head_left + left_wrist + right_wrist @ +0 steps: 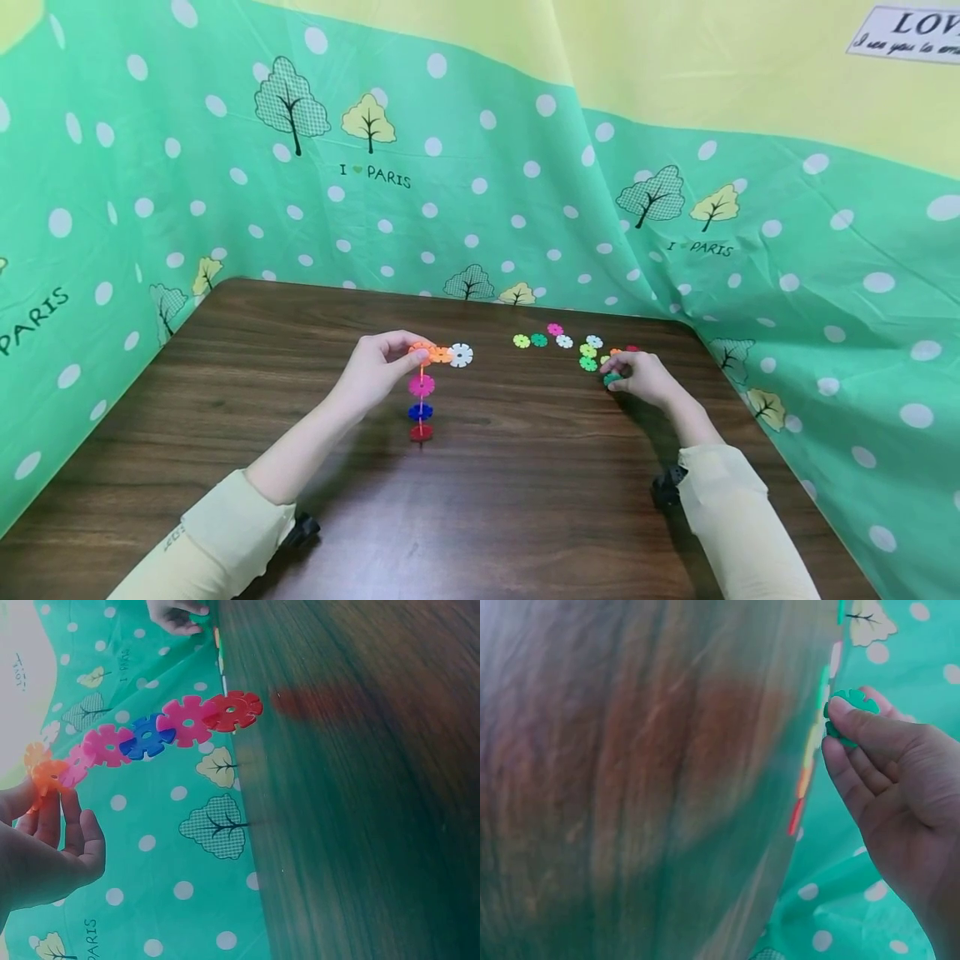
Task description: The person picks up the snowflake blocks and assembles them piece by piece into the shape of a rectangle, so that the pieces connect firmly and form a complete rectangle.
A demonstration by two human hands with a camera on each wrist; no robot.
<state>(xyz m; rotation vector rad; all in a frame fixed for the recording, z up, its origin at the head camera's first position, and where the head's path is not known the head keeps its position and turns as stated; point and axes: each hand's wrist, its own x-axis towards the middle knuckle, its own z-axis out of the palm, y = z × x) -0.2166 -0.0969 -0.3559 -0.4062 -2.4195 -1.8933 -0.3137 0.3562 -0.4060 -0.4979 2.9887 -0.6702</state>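
My left hand pinches an orange notched plastic disc at the top of a chain of interlocked discs. Below it hang pink, blue and red discs, with the red one lowest. A white disc sticks out to the right from the orange part. Between the thumb and fingers of my right hand is a green disc, held above the table. The right hand is near the loose discs, and its fingers cover some of them in the head view.
Several loose discs lie at the table's back right, among them yellow-green, pink, white and green. The brown wooden table meets a green dotted curtain at its back and sides.
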